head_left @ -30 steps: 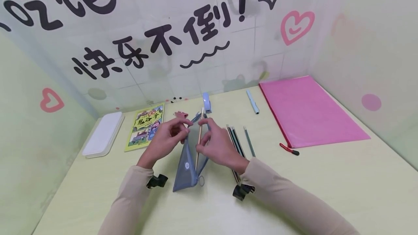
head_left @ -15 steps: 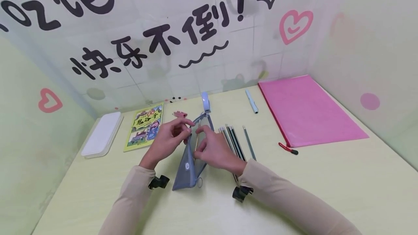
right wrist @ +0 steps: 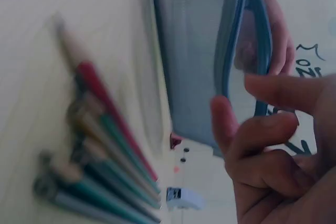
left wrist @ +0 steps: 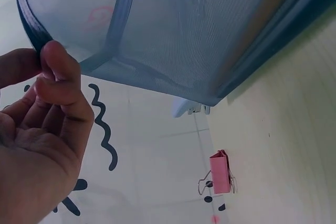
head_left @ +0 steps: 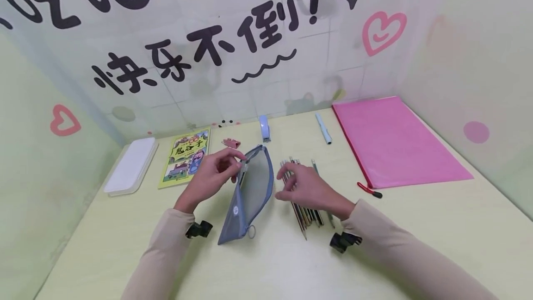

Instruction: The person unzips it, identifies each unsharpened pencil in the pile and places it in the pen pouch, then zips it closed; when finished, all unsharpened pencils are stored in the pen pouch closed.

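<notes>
My left hand [head_left: 212, 172] pinches the open rim of the blue mesh pouch [head_left: 250, 189], thumb and forefinger clamped on the zipper edge, mouth held up and facing away from me. The pouch lies lengthwise on the bench [head_left: 416, 226], running from near me toward the wall. My right hand [head_left: 306, 189] hovers over the bundle of pencils [head_left: 304, 207], fingers loosely apart and holding nothing. The pencils lie just right of the pouch, roughly parallel to it, directly under my right hand, the nearer one.
</notes>
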Available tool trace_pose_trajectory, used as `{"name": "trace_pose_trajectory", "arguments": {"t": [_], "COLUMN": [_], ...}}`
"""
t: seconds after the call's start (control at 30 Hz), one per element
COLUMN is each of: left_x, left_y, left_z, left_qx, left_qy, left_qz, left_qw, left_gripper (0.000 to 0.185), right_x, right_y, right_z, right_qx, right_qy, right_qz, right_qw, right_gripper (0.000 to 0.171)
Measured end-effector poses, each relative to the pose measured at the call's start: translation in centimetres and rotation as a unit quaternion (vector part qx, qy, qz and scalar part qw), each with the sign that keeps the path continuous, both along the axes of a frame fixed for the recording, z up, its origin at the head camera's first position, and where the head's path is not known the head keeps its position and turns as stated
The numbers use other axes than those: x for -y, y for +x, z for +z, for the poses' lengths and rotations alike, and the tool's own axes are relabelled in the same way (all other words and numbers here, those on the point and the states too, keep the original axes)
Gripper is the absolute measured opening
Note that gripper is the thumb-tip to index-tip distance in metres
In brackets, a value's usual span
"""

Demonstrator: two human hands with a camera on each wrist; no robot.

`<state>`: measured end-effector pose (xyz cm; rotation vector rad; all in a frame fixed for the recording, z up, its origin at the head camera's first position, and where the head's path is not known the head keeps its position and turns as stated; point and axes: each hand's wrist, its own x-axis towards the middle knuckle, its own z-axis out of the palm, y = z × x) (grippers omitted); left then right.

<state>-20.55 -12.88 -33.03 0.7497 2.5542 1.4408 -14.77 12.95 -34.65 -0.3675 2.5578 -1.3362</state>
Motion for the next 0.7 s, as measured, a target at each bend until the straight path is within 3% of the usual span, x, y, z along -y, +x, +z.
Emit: {"name": "trace_pose_trajectory", "arguments": {"t": [0.2,0.43,0.7], "left_x": [0.2,0.0,0.4], "left_y": [0.1,0.2,0.2], "left_z": [0.0,0.1,-0.1], "left_qx": [0.003,-0.003,-0.002], "left_qy": [-0.007,-0.007,-0.016], "left_qz": [-0.021,-0.036,-0.027], "left_qw": [0.9997,0.9993,0.9995], "left_gripper": [0.021,0.019,0.016], "right_x": [-1.2,-1.1,-1.1], "right_y": [0.0,-0.6,-1.2], "right_z": [-0.9,-1.6,-2.1], "right_qx": [-0.044,-0.106,-0.114], "right_qy": [0.078,0.151,0.180], "right_qz": [0.064,0.080,0.077], "right_qw": [0.994,0.980,0.974], "right_gripper": [0.024,0.019,0.020]}}
